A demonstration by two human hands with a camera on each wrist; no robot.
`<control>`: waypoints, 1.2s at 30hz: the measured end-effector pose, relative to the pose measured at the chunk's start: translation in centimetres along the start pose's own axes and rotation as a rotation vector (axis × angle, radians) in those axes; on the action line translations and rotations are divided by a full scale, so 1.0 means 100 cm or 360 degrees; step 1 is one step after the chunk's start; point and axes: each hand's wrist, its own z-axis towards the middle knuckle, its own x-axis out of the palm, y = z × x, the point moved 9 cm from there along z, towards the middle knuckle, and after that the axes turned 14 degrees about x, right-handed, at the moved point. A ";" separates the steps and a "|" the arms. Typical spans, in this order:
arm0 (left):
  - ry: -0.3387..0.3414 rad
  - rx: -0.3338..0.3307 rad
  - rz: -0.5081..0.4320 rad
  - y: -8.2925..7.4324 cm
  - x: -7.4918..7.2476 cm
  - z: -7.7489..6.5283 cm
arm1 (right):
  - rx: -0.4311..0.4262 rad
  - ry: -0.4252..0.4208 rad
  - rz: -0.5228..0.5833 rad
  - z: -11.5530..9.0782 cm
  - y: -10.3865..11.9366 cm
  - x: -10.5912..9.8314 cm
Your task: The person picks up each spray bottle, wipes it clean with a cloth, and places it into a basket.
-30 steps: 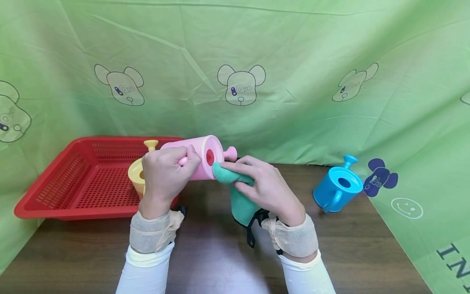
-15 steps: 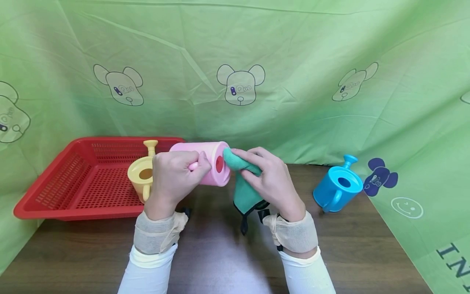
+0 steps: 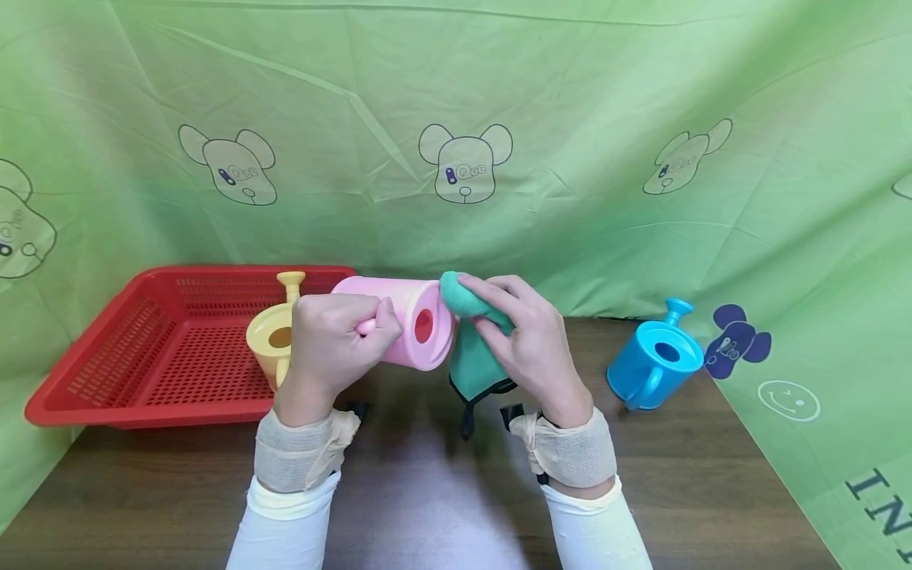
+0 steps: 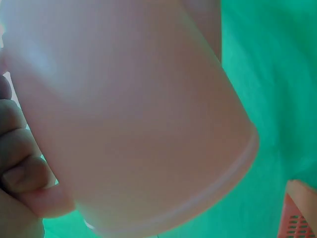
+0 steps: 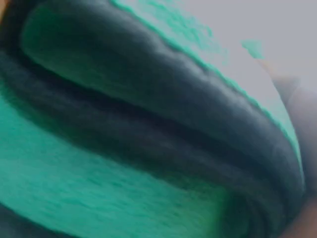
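Pink plastic fills the left hand (image 3: 335,340): its fingers are curled tightly round the handle of the pink watering can (image 3: 412,305), knuckles upward, thumb resting over the grip. The can is held on its side above the wooden table (image 3: 427,507), near the right end of the red basket (image 3: 171,416), its round opening turned towards the right hand (image 3: 530,340). That hand angles inward from its forearm, fingers bent, pinching a folded green cloth (image 3: 476,364) between thumb and fingers — the wadded end meets the upper edge of the can's rim, while the dark-edged remainder hangs below. A yellow watering can (image 3: 265,355) stands in the basket, partly behind the left hand; a blue watering can (image 3: 640,372) stands well apart on the right.
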 end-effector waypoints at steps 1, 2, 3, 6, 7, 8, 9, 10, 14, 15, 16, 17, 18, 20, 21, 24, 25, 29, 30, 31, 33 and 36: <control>-0.0025 -0.0004 -0.0041 0.001 -0.002 0.000 | 0.0012 -0.0050 0.0015 0.001 -0.001 -0.004; -0.0051 -0.0012 -0.0084 0.002 -0.005 -0.001 | 0.0026 -0.0103 0.0039 0.002 -0.002 -0.008; -0.0075 -0.0021 -0.0124 0.004 -0.008 -0.001 | 0.0047 -0.0156 0.0069 0.003 -0.004 -0.013; -0.0131 -0.0047 -0.0213 0.007 -0.016 -0.002 | 0.0091 -0.0292 0.0166 0.004 -0.008 -0.027; -0.0144 -0.0051 -0.0222 0.008 -0.018 -0.002 | 0.0099 -0.0327 0.0192 0.004 -0.008 -0.032; -0.0157 -0.0052 -0.0227 0.008 -0.021 -0.002 | 0.0103 -0.0358 0.0210 0.004 -0.008 -0.037; -0.0169 -0.0051 -0.0230 0.009 -0.023 -0.001 | 0.0109 -0.0392 0.0216 0.005 -0.007 -0.043; -0.0187 -0.0052 -0.0233 0.009 -0.026 -0.001 | 0.0118 -0.0425 0.0217 0.004 -0.005 -0.048; -0.0321 -0.0095 -0.0277 0.013 -0.038 -0.001 | 0.0215 -0.0539 0.0187 0.003 -0.004 -0.070; -0.0375 -0.0122 -0.0306 0.014 -0.042 -0.001 | 0.0251 -0.0543 0.0174 0.003 -0.005 -0.073; -0.0433 -0.0150 -0.0336 0.016 -0.045 -0.002 | 0.0273 -0.0532 0.0167 0.003 -0.007 -0.076; -0.0496 -0.0178 -0.0379 0.017 -0.048 -0.003 | 0.0284 -0.0505 0.0159 0.003 -0.009 -0.077; -0.0558 -0.0208 -0.0423 0.018 -0.050 -0.004 | 0.0275 -0.0463 0.0149 0.003 -0.010 -0.076; -0.0687 -0.0248 -0.0607 0.019 -0.052 -0.006 | 0.0217 -0.0333 0.0151 0.004 -0.010 -0.070; -0.0744 -0.0257 -0.0735 0.019 -0.051 -0.006 | 0.0171 -0.0253 0.0161 0.005 -0.008 -0.066; -0.0852 -0.0265 -0.1136 0.015 -0.044 -0.005 | 0.0025 0.0005 0.0263 0.004 0.002 -0.050; -0.0870 -0.0262 -0.1277 0.012 -0.040 -0.004 | -0.0009 0.0089 0.0315 0.003 0.006 -0.044; -0.0890 -0.0277 -0.1589 0.004 -0.030 0.001 | -0.0087 0.0337 0.0470 0.000 0.018 -0.021; -0.0893 -0.0281 -0.1643 0.002 -0.028 0.002 | -0.0091 0.0370 0.0490 -0.001 0.019 -0.016; -0.0895 -0.0285 -0.1678 0.001 -0.027 0.003 | -0.0102 0.0389 0.0497 -0.002 0.019 -0.012; -0.0909 -0.0316 -0.1717 0.000 -0.026 0.004 | -0.0109 0.0400 0.0494 -0.003 0.017 -0.006; -0.0917 -0.0341 -0.1761 0.000 -0.024 0.005 | -0.0119 0.0390 0.0479 -0.003 0.012 -0.002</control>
